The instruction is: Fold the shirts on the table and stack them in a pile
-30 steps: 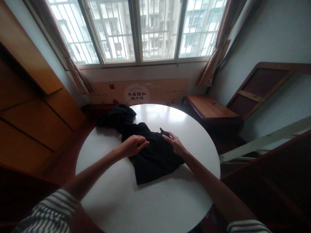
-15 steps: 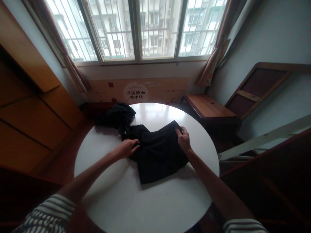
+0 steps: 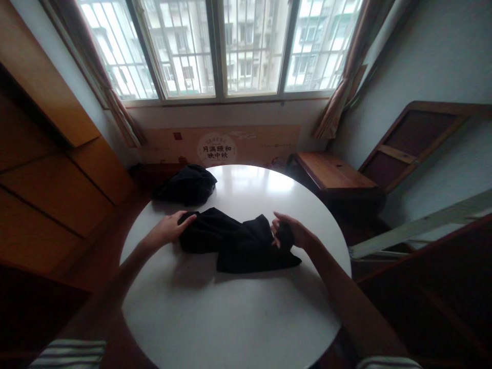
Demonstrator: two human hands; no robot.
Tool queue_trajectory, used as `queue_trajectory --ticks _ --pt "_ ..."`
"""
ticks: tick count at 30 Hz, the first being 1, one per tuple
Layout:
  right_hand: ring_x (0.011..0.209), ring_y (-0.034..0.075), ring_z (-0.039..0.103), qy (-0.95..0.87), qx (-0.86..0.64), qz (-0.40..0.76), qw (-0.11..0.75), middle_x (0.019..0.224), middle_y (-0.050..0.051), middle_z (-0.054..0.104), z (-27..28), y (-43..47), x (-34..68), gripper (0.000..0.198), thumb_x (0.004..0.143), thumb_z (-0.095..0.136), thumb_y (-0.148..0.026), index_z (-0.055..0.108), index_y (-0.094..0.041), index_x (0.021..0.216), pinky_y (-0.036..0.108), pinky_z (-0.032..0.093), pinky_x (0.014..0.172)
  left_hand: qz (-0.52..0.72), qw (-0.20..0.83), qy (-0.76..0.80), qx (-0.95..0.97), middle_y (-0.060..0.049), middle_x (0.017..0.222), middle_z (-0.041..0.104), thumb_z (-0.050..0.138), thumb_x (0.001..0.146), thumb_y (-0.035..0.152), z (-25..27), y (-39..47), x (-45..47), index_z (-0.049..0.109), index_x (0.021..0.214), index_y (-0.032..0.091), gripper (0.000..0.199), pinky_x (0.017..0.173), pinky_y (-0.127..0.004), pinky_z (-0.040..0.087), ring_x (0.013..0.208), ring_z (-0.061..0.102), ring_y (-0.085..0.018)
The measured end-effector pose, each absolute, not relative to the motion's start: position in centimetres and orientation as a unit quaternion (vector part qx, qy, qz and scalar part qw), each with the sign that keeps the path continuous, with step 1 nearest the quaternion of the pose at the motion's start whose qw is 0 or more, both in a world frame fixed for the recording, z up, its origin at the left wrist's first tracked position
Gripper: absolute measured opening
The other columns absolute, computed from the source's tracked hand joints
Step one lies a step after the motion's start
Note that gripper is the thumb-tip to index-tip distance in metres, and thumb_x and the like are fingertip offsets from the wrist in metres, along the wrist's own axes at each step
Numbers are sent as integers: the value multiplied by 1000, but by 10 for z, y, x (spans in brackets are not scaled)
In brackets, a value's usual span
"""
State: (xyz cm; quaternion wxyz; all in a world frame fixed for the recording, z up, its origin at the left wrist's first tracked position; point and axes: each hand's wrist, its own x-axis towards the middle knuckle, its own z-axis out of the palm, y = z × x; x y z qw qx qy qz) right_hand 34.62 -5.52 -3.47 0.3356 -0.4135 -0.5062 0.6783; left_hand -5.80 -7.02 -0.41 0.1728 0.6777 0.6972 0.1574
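Observation:
A crumpled black garment [image 3: 238,246] lies across the middle of the round white table [image 3: 230,318]; its folds hide what kind it is. At its left end, my left hand [image 3: 171,227] pinches the cloth between thumb and fingers. My right hand [image 3: 294,231] is at the other end, fingers curled around a bunched part of the same cloth. Behind my left hand, near the table's far left edge, sits a heap of black cloth [image 3: 186,185], apart from the garment.
Beyond the table is a low wooden stand [image 3: 334,171] at the right, beside a leaning framed panel [image 3: 415,138]. Wooden cabinets [image 3: 42,189] line the left side. A printed cardboard panel [image 3: 253,143] stands below the barred window [image 3: 253,46].
My left hand has moved left and slightly away from me to the garment's end. My right hand has lowered and gathered its end; the garment, spread wider before, is now bunched and separated from the heap.

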Motion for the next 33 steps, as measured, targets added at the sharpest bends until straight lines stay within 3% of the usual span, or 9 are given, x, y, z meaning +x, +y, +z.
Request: queue_trajectory --ticks 3,7,10,16,18,21,24,29,33 --pt "45 11 46 -575 -463 595 319 52 -3 49 -39 -53 343 55 75 62 -70 52 -19 59 25 40 45 67 243 713 654 -12 90 74 60 70 77 -14 -70 -60 58 130 15 86 58 -30 52 64 70 -26" --pt "77 18 61 -638 -510 381 435 84 5 66 -44 -45 340 41 72 73 -58 63 -19 78 28 50 65 102 176 712 672 -15 92 74 57 69 82 -18 -70 -54 69 103 16 75 72 -35 52 88 70 -33" --pt "89 21 64 -658 -486 442 368 102 9 69 -42 -47 338 44 75 73 -54 68 -19 100 33 52 76 193 185 667 695 -8 83 72 58 72 77 -16 -70 -42 67 90 20 61 70 -33 49 83 68 -29" --pt "76 18 65 -685 -274 654 169 82 7 71 -34 -64 331 41 83 69 -50 74 -11 93 31 52 72 468 436 494 589 0 85 66 78 66 46 -5 -63 7 56 93 20 44 61 -23 46 71 61 -15" --pt "68 16 64 -666 -281 656 218 80 7 70 -35 -64 328 42 83 69 -50 72 -11 96 30 52 66 530 540 391 524 0 94 67 78 64 33 0 -60 29 55 100 21 44 68 -25 50 77 64 -15" --pt "78 16 63 -629 -353 578 382 95 6 69 -42 -59 326 48 69 81 -45 68 -18 107 29 52 67 537 640 281 473 -1 101 67 72 66 25 8 -58 60 57 113 22 50 85 -32 53 90 66 -19" --pt "81 18 62 -612 -358 566 421 96 4 66 -50 -55 328 52 56 88 -42 67 -20 99 30 53 68 486 690 253 473 -4 105 67 71 70 26 12 -53 84 56 124 20 56 92 -37 52 96 66 -23" --pt "59 14 56 -606 -356 558 440 63 0 59 -51 -59 325 39 68 80 -51 62 -16 73 27 46 54 508 557 374 540 -4 103 67 78 73 24 3 -27 96 49 132 21 65 85 -32 52 92 66 -19" --pt "45 10 46 -553 -405 520 509 54 -4 51 -46 -59 321 39 75 74 -53 59 -18 70 24 35 40 481 493 505 520 -6 91 66 82 73 33 -10 -11 81 48 130 16 69 68 -28 53 76 66 -17"
